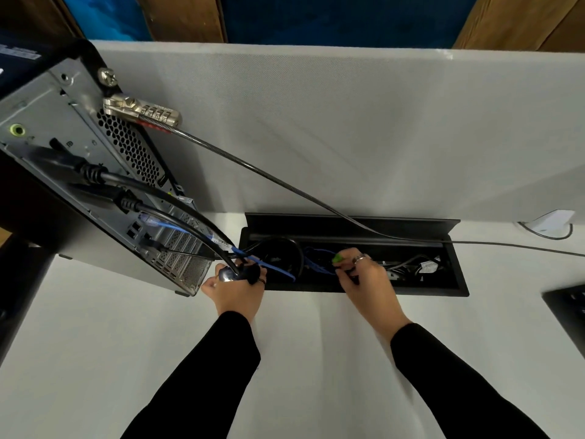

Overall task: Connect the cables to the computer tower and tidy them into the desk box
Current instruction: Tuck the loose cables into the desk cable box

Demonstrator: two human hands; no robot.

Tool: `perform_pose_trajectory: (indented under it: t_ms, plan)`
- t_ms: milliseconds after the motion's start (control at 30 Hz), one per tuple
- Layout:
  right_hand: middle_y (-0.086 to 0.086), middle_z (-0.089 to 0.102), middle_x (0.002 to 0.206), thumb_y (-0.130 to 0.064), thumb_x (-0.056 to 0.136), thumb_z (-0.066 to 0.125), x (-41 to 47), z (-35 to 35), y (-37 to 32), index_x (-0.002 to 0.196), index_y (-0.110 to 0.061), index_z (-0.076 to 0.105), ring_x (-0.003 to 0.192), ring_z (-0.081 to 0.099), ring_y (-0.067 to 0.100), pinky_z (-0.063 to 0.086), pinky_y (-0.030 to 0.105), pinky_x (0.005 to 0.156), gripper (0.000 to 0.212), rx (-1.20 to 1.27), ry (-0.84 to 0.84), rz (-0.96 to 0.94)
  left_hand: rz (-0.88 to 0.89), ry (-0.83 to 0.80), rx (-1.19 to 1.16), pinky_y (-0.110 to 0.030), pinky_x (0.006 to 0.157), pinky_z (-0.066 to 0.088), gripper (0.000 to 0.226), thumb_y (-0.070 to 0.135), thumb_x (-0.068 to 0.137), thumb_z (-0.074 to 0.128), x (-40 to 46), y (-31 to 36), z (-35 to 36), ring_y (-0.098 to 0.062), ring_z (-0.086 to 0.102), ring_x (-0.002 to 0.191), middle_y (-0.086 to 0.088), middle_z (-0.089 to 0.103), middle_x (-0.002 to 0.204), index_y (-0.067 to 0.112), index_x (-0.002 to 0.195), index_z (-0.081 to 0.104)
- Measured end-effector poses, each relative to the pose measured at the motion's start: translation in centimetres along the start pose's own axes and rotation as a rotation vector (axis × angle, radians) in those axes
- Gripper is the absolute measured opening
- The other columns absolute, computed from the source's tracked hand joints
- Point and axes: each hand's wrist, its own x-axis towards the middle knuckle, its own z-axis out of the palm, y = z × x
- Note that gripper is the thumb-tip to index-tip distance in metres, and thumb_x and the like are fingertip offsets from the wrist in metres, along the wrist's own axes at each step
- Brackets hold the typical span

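Note:
The computer tower (63, 147) stands at the left with its metal rear panel facing me. Two thick black cables (177, 213) and a blue network cable (269, 267) are plugged into it and run down toward the black desk box (348, 288), whose lid stands open at the back. My left hand (235, 291) is at the box's left end, shut on the bundle of black cables. Over the middle of the box, my right hand (367, 280) pinches a thin black cable, beside a small green piece (338, 258). More coiled cables lie inside the box.
A combination lock (142, 112) on the tower holds a steel security cable (285, 182) that crosses over the box to the right. A grey partition (380, 122) backs the white desk (95, 343). A keyboard corner (569, 308) sits at the right edge, a white object (550, 221) behind it.

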Motion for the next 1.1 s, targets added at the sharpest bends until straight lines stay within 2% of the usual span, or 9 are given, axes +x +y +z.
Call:
perform_pose_trajectory:
  t_ms: [133,267,400,533,733,833,900,1000,1100]
  plan:
    - [0.003,0.066,0.104,-0.005,0.086,0.060,-0.4,-0.9,1.5,0.106,-0.013,0.063,0.096,0.059,0.013,0.038,0.011,0.084,0.022,-0.100,-0.017,-0.008,0.066,-0.007,0.044,-0.028,0.084,0.014,0.019,0.035,0.086,0.058,-1.0,-0.8,-0.7,-0.027,0.050,0.110,-0.006,0.064,0.098,0.021,0.097,0.066]
    - [0.007,0.067,0.109,-0.007,0.085,0.062,-1.1,-0.6,1.9,0.110,-0.010,0.065,0.104,0.061,0.023,0.042,0.022,0.091,0.025,-0.171,-0.038,-0.073,0.018,0.024,-0.176,-0.041,0.096,0.030,0.023,0.015,0.084,0.064,-4.0,-0.8,-1.7,-0.034,0.043,0.110,0.006,0.048,0.087,0.007,0.104,0.059]
    - [0.008,0.068,0.108,-0.012,0.086,0.063,-1.0,0.1,1.5,0.111,-0.010,0.065,0.104,0.061,0.024,0.044,0.025,0.091,0.025,-0.167,-0.053,-0.099,0.008,0.040,-0.492,-0.053,0.095,0.040,0.031,0.016,0.084,0.058,-9.2,-1.0,-2.1,-0.017,0.049,0.101,0.022,0.042,0.095,0.036,0.106,0.049]
    - [0.004,0.064,0.109,-0.017,0.087,0.063,-0.2,0.8,-0.9,0.114,-0.011,0.062,0.104,0.058,0.016,0.043,0.020,0.092,0.028,-0.032,-0.036,-0.068,0.223,-0.052,-0.443,-0.039,0.091,0.040,0.026,0.029,0.078,0.049,-11.3,0.6,-1.6,0.008,0.044,0.101,0.024,0.046,0.107,0.042,0.100,0.043]
    - [-0.006,0.066,0.085,-0.012,0.083,0.067,1.9,1.6,-4.4,0.099,-0.022,0.055,0.075,0.060,-0.011,0.046,0.006,0.071,0.023,0.414,-0.097,0.062,0.106,-0.090,-0.541,-0.050,0.094,0.042,0.029,0.017,0.088,0.058,-9.2,3.0,-0.4,0.000,0.055,0.090,0.020,0.054,0.105,0.038,0.102,0.043]
    - [-0.008,0.063,0.075,-0.014,0.079,0.072,2.8,1.8,-4.5,0.092,-0.024,0.051,0.064,0.060,-0.003,0.052,0.015,0.067,0.026,0.352,-0.115,0.047,0.109,-0.110,-0.476,-0.049,0.094,0.042,0.009,0.029,0.091,0.054,-7.9,3.4,-0.3,0.005,0.057,0.082,0.018,0.061,0.094,0.033,0.097,0.048]
    - [-0.003,0.065,0.076,-0.014,0.078,0.073,3.5,1.5,-4.5,0.086,-0.029,0.047,0.057,0.058,0.000,0.052,0.017,0.063,0.031,0.312,-0.144,0.035,0.107,-0.120,-0.407,-0.038,0.095,0.036,0.003,0.027,0.094,0.051,-7.2,3.4,-0.1,-0.008,0.060,0.086,0.012,0.064,0.087,0.029,0.095,0.051]
    - [0.007,0.069,0.080,-0.016,0.077,0.073,4.5,1.1,-4.4,0.093,-0.027,0.045,0.061,0.062,0.006,0.053,0.020,0.068,0.034,0.250,-0.228,0.038,0.124,-0.087,-0.183,-0.025,0.077,0.017,0.012,0.028,0.094,0.049,-6.6,3.0,-0.1,-0.017,0.055,0.094,0.009,0.060,0.088,0.026,0.102,0.058]
    - [0.008,0.068,0.080,-0.015,0.078,0.072,5.1,1.2,-4.2,0.103,-0.021,0.044,0.071,0.064,0.019,0.052,0.026,0.072,0.038,0.203,-0.300,0.039,0.176,-0.085,0.021,-0.026,0.076,0.013,0.019,0.031,0.093,0.049,-6.1,2.6,-0.2,-0.016,0.048,0.101,0.008,0.056,0.098,0.028,0.105,0.062]
